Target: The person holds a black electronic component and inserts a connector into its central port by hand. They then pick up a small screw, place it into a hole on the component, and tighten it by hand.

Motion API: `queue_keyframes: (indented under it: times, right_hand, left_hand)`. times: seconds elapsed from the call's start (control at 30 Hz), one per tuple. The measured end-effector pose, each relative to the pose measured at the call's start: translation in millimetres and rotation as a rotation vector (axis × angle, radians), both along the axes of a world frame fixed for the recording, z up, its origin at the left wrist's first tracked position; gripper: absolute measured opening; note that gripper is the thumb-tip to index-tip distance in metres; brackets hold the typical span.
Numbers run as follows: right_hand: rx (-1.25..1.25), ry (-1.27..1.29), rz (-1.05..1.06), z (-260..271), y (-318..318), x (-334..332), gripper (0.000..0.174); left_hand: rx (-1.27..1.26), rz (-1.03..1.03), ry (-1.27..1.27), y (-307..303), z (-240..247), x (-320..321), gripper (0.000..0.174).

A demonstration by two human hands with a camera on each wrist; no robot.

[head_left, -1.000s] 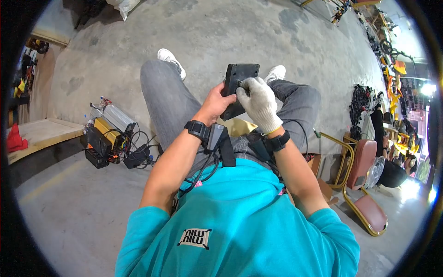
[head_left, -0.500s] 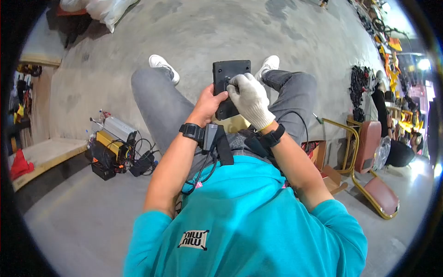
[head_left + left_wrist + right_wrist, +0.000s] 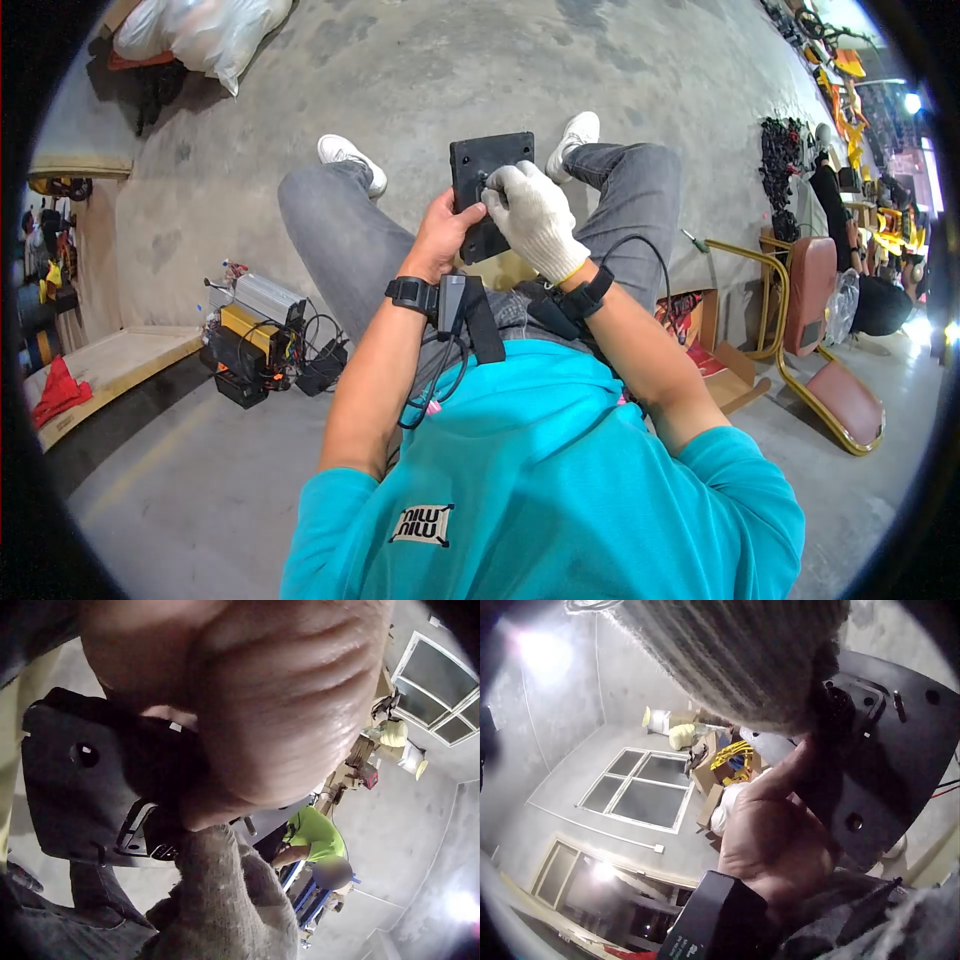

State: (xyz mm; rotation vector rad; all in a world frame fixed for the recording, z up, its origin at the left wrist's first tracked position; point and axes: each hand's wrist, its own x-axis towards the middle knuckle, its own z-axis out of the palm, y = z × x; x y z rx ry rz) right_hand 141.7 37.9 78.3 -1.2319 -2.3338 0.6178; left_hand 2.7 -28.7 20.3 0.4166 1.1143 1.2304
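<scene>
From the head view, a seated person holds a black plate (image 3: 492, 160) up over the knees, above the concrete floor (image 3: 450, 60). The left hand (image 3: 445, 230) has its grip clenched round the plate's left edge and lower part, thumb on the face. The gloved right hand (image 3: 535, 215) lies on the face near the plate's middle with its fingers curled; whether its grip pinches anything there I cannot tell. An open cardboard box (image 3: 735, 365) with red items inside sits on the floor to the right, just beside a gold-framed chair (image 3: 830, 390). A heap of wired electronics (image 3: 255, 330) lies to the left, and white sacks (image 3: 200, 30) far ahead. Bare floor lies open ahead of the feet.

In the left wrist view, the left hand (image 3: 247, 697) fills the frame, the plate (image 3: 67, 795) under it and the glove (image 3: 225, 907) below.

The right wrist view shows the glove (image 3: 735, 652) against the plate's face (image 3: 900, 772), by a small raised fitting (image 3: 836, 701). The left hand's thumb (image 3: 780, 787) presses the plate's edge.
</scene>
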Motion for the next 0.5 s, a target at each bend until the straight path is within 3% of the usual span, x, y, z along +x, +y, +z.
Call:
queue_keyframes:
  times: [0.5]
  right_hand:
    - [-0.147, 0.075, 0.087, 3, 17, 8, 0.015]
  left_hand:
    - [-0.014, 0.027, -0.079, 1, 6, 3, 0.024]
